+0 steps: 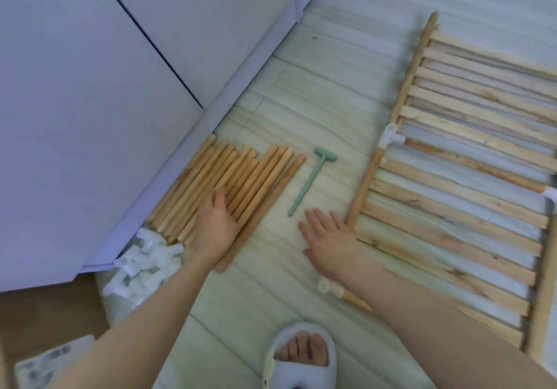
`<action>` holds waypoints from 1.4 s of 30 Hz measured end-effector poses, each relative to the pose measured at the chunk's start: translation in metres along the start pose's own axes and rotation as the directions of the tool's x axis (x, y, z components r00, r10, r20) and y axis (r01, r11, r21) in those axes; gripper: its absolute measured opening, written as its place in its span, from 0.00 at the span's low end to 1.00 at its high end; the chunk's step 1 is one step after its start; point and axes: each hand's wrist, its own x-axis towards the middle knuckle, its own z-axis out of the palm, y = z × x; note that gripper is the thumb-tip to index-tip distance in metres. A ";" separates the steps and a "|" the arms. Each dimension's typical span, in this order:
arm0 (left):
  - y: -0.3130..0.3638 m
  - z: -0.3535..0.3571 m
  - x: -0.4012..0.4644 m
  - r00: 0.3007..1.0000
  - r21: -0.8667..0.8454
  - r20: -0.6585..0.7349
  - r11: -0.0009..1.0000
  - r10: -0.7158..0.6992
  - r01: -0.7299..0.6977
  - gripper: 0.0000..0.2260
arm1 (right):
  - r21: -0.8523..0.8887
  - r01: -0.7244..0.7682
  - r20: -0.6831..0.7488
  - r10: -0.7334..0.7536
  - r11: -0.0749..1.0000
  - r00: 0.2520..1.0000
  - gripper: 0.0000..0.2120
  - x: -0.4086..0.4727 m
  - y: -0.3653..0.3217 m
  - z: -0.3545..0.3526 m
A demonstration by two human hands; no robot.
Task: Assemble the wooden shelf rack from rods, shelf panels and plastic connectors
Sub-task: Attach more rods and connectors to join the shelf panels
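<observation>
I read this as the picking stage: one more rod is wanted for the half-built rack, and none has been lifted yet. The loose rods (229, 189) lie side by side on the floor (271, 292) against the base of a pale cabinet (90, 117). My left hand (215, 225) lies flat on top of them, fingers straight and together, pressing rather than gripping. My right hand (330, 239) is spread wide, palm down on the floor, its outer edge just beside the end of the rack's side rod (366, 183); it holds nothing.

The slatted shelf panels (470, 159) lie to the right, already joined by a white connector (391, 136) (another sits under my right forearm). A heap of spare connectors (141, 263) sits near the rods' close ends, and a green mallet (310, 179) lies between rods and rack.

Next, I judge, the left fingers must curl round a single rod and draw it free without scattering its neighbours.
</observation>
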 end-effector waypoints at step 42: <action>-0.033 -0.026 0.116 0.989 0.320 0.135 0.947 -0.069 0.022 0.33 | 0.082 -0.042 0.237 0.022 0.996 0.971 0.40 0.019 -0.005 0.001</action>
